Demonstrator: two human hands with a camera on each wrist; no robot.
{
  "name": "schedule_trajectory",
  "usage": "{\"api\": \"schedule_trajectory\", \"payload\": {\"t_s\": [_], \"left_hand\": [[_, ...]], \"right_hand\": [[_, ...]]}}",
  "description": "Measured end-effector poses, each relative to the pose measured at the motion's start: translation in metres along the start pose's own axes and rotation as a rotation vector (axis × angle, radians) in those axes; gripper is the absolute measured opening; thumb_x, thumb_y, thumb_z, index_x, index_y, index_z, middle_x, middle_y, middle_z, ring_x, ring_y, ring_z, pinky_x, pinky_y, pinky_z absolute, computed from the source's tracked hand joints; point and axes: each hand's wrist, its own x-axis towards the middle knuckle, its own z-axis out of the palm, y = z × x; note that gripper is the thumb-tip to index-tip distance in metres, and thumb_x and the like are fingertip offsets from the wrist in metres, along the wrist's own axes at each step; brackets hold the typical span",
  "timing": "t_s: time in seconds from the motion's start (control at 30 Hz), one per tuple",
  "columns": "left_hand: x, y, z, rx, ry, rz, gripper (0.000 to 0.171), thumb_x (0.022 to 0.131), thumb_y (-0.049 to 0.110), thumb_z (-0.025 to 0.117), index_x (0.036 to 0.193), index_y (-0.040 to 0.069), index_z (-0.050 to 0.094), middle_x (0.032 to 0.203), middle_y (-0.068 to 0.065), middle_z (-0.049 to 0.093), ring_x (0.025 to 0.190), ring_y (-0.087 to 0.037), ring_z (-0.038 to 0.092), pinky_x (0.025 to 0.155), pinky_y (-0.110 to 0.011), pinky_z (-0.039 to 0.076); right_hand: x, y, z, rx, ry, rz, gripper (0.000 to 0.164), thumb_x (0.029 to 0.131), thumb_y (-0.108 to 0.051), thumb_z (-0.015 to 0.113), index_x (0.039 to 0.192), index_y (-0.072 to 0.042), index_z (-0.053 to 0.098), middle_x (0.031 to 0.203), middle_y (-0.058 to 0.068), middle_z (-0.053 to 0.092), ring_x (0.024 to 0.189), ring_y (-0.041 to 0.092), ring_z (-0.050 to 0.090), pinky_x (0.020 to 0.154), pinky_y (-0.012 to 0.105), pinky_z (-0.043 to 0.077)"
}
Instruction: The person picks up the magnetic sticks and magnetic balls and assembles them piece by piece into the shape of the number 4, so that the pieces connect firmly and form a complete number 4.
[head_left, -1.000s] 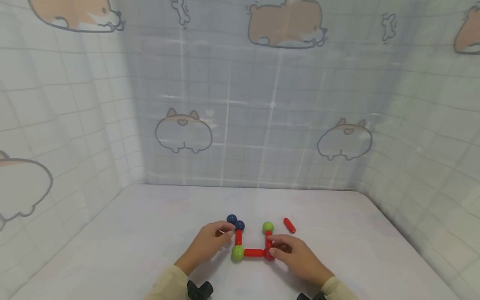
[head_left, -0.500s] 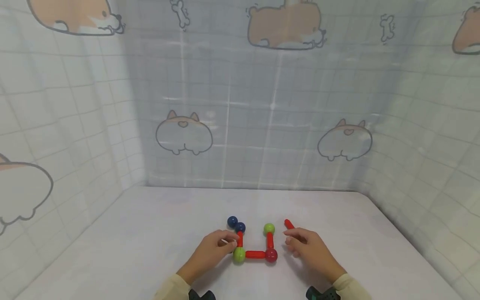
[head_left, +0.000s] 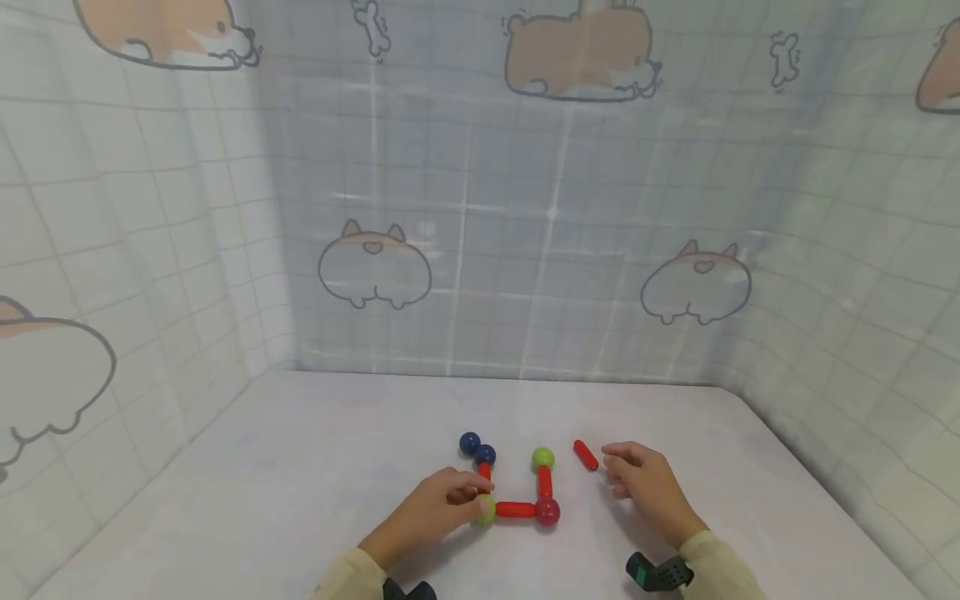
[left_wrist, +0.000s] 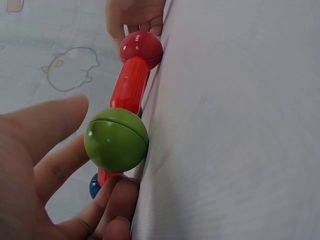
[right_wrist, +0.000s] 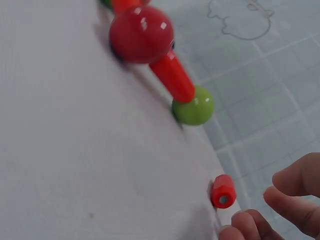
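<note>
A U-shaped figure of magnetic balls and rods lies on the table. Its near left corner is a green ball [left_wrist: 116, 140], joined by a red rod [head_left: 515, 509] to a red ball [head_left: 547, 512]. Another red rod [right_wrist: 172, 76] runs from there to a second green ball [head_left: 543, 458]. My left hand [head_left: 442, 508] is around the near green ball; its fingers lie by the left rod and the thumb stands apart from the ball. To the right, my right hand [head_left: 651, 487] holds nothing, its fingertips beside a loose red rod [head_left: 586, 455].
Two blue balls sit at the far end of the left side, the outer blue ball [head_left: 469, 442] next to the inner blue ball [head_left: 485, 455]. A patterned curtain [head_left: 495, 333] stands behind and along both sides of the white table [head_left: 360, 417].
My right hand has left the red ball and its rod and moved right, past the loose rod. My left hand has come down from the blue balls to the near green ball.
</note>
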Motion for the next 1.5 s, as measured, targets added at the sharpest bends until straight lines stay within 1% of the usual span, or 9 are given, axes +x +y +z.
{"api": "schedule_trajectory", "payload": {"t_s": [0.17, 0.37, 0.53, 0.63, 0.77, 0.97, 1.07, 1.27, 1.5], "left_hand": [[0.002, 0.001, 0.007, 0.0, -0.037, 0.014, 0.033, 0.084, 0.037, 0.075, 0.114, 0.025, 0.071, 0.093, 0.005, 0.057, 0.09, -0.017, 0.055, 0.078, -0.035, 0.051], [0.003, -0.002, 0.013, 0.014, -0.046, 0.018, 0.037, 0.08, 0.034, 0.079, 0.115, 0.027, 0.069, 0.093, 0.005, 0.055, 0.088, -0.015, 0.054, 0.074, -0.031, 0.051], [0.003, -0.002, 0.014, 0.014, -0.024, 0.005, 0.036, 0.08, 0.03, 0.08, 0.114, 0.027, 0.07, 0.092, 0.006, 0.057, 0.087, -0.016, 0.055, 0.073, -0.03, 0.051], [0.004, -0.002, 0.014, 0.009, 0.001, -0.028, 0.034, 0.079, 0.029, 0.08, 0.112, 0.027, 0.07, 0.091, 0.006, 0.058, 0.085, -0.017, 0.055, 0.071, -0.029, 0.051], [0.003, -0.001, 0.015, 0.008, 0.024, -0.049, 0.034, 0.08, 0.028, 0.08, 0.112, 0.027, 0.07, 0.09, 0.006, 0.058, 0.085, -0.017, 0.055, 0.071, -0.03, 0.052], [0.003, 0.001, 0.015, 0.018, 0.039, -0.044, 0.034, 0.08, 0.029, 0.08, 0.113, 0.027, 0.07, 0.089, 0.007, 0.058, 0.084, -0.017, 0.054, 0.069, -0.03, 0.05], [0.003, 0.001, 0.015, 0.033, 0.046, -0.049, 0.034, 0.08, 0.031, 0.079, 0.113, 0.028, 0.071, 0.088, 0.007, 0.058, 0.083, -0.017, 0.054, 0.067, -0.03, 0.049], [0.002, 0.001, 0.013, 0.048, 0.054, -0.058, 0.034, 0.081, 0.032, 0.078, 0.114, 0.029, 0.071, 0.089, 0.007, 0.058, 0.082, -0.017, 0.053, 0.065, -0.03, 0.048], [0.004, 0.002, 0.011, 0.101, 0.072, -0.042, 0.036, 0.082, 0.034, 0.076, 0.117, 0.03, 0.07, 0.088, 0.008, 0.057, 0.081, -0.015, 0.053, 0.065, -0.029, 0.048]], "right_hand": [[0.011, 0.004, -0.002, -0.037, 0.002, -0.013, 0.031, 0.096, -0.024, 0.059, 0.121, -0.006, 0.063, 0.101, 0.007, 0.064, 0.084, 0.021, 0.059, 0.072, 0.03, 0.053], [0.019, 0.007, 0.002, -0.117, 0.016, -0.022, 0.031, 0.093, -0.023, 0.062, 0.119, -0.005, 0.064, 0.107, 0.008, 0.065, 0.083, 0.019, 0.06, 0.069, 0.031, 0.054], [0.023, 0.006, 0.007, -0.184, 0.019, -0.035, 0.033, 0.092, -0.027, 0.065, 0.117, -0.007, 0.065, 0.107, 0.009, 0.065, 0.085, 0.021, 0.059, 0.068, 0.033, 0.054], [0.025, 0.005, 0.011, -0.228, 0.013, -0.051, 0.033, 0.09, -0.029, 0.067, 0.116, -0.007, 0.066, 0.107, 0.009, 0.065, 0.09, 0.023, 0.059, 0.074, 0.039, 0.054], [0.03, 0.004, 0.016, -0.288, 0.013, -0.062, 0.033, 0.089, -0.029, 0.069, 0.114, -0.008, 0.067, 0.103, 0.008, 0.065, 0.093, 0.025, 0.059, 0.079, 0.045, 0.052], [0.032, 0.004, 0.021, -0.368, 0.023, -0.077, 0.031, 0.085, -0.025, 0.07, 0.11, -0.006, 0.068, 0.086, 0.003, 0.066, 0.078, 0.02, 0.058, 0.067, 0.037, 0.05], [0.03, 0.002, 0.024, -0.396, 0.028, -0.079, 0.027, 0.085, -0.021, 0.07, 0.108, -0.006, 0.069, 0.085, 0.002, 0.065, 0.076, 0.02, 0.055, 0.065, 0.034, 0.049], [0.027, -0.001, 0.026, -0.423, 0.037, -0.086, 0.025, 0.084, -0.018, 0.068, 0.105, -0.004, 0.07, 0.092, 0.005, 0.065, 0.081, 0.023, 0.054, 0.067, 0.036, 0.05], [0.023, 0.0, 0.024, -0.337, 0.033, -0.077, 0.029, 0.086, -0.021, 0.067, 0.111, -0.005, 0.069, 0.09, 0.004, 0.063, 0.08, 0.021, 0.054, 0.067, 0.033, 0.049]]}}
